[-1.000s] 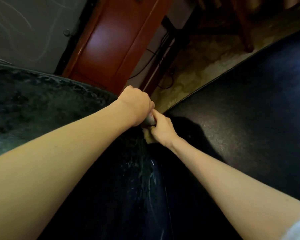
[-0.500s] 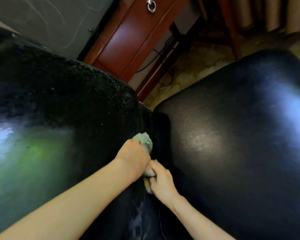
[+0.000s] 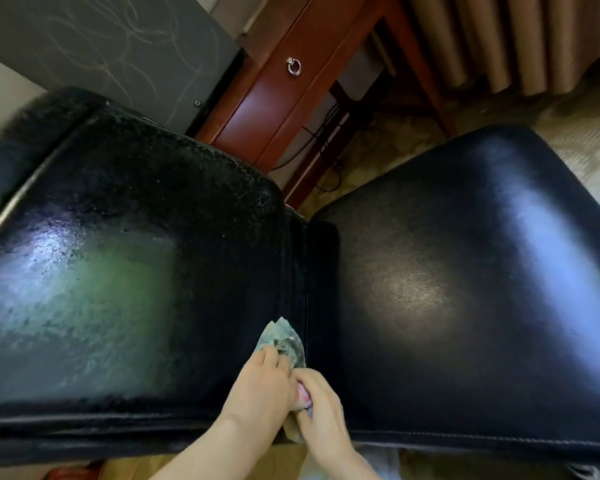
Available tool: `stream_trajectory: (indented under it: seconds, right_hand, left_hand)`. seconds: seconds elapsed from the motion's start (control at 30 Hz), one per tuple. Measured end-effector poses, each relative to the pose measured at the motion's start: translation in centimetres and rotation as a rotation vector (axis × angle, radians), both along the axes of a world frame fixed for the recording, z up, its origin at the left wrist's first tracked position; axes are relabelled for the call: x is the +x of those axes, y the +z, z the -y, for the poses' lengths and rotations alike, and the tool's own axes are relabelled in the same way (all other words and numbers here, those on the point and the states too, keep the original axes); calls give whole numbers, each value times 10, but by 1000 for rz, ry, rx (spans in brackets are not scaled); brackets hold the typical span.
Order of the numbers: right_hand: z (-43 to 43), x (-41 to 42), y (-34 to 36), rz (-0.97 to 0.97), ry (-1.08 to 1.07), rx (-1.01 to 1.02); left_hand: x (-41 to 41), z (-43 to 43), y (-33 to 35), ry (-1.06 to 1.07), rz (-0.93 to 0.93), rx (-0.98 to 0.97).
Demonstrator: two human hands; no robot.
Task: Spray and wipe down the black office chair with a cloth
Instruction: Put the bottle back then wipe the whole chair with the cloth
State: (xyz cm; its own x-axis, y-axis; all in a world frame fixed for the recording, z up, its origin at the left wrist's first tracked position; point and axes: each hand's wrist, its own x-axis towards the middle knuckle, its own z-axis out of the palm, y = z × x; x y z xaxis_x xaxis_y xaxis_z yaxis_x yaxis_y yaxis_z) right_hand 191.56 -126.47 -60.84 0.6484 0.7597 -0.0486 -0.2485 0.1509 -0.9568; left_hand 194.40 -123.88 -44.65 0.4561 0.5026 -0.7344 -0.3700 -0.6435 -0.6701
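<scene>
1. I'm looking down on the black office chair (image 3: 482, 358), which fills most of my view. Two padded panels meet at a dark seam (image 3: 307, 271) running up the middle.
2. The left panel (image 3: 118, 271) is speckled and filmy with streaky shine. It looks wet and has a greenish glare patch.
3. The right panel (image 3: 465, 237) is smoother, with a dull highlight mid-panel and a bluish glare band toward its right side.
4. The cloth (image 3: 284, 341) is pale greenish and crumpled. It sits low in frame on the left panel's right edge, right against the seam. Its top end fans out past the fingers, and its lower end is bunched and runs down to the chair's near edge.
5. The left hand (image 3: 260, 382) lies on top of the cloth, fingers curled over it, gripping it and pressing it to the panel.
6. The right hand (image 3: 321, 407) touches the left hand, fingers curled round the bunched lower part of the cloth. A pinkish bit shows between the hands; I can't tell what it is.
7. Both bare forearms come in from the bottom edge.
8. Behind the chair:
   - A red-brown wooden desk (image 3: 257, 109) has a metal ring pull (image 3: 293, 67).
   - Black cables (image 3: 312, 147) hang under the desk.
   - A pleated beige curtain (image 3: 499, 39) is at top right.
   - Patterned carpet (image 3: 378, 157) shows between the two panels.
   - A grey board with thin curly lines (image 3: 101, 39) is at top left.
</scene>
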Motion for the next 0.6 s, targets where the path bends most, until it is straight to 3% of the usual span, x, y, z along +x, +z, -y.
stream_trajectory:
  seconds: [0.1,0.23,0.3,0.43,0.6]
  right_hand:
    - [-28,20,4,-1,-44,28]
    - [-83,69,9,-318,-115,135]
    - [-116,98,9,-313,-176,146]
    - [-191,173,-4,-116,-217,61]
    - [-237,241,-11,-223,-239,89]
  left_hand:
    - [17,-22,-2,-79,53,8]
    - [60,-74,-15,-155,159,74]
    - [92,-104,-20,-186,217,77]
    - [156,-163,-31,-263,330,112]
    - [209,-205,-48,-309,376,163]
